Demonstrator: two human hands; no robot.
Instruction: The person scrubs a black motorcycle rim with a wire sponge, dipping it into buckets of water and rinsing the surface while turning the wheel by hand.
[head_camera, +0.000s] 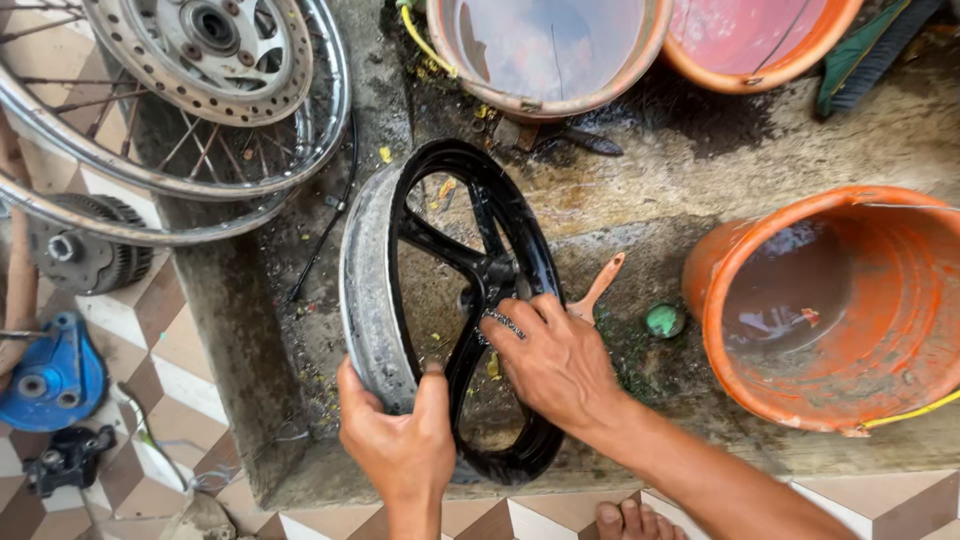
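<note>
A cast wheel stands on the floor, a spoked wheel far left, 1 bucket right, 2 tubs far behind.

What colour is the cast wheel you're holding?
Black spokes and hub, greyish dirty rim band; the cast wheel shows best in the head view.

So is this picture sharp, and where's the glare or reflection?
Head view: soft, even daylight with no hard shadows; the black wheel and both hands, left hand and right hand, look sharp; sky reflects in the water of the top bucket; the spoked rim shows bright glints.
</note>
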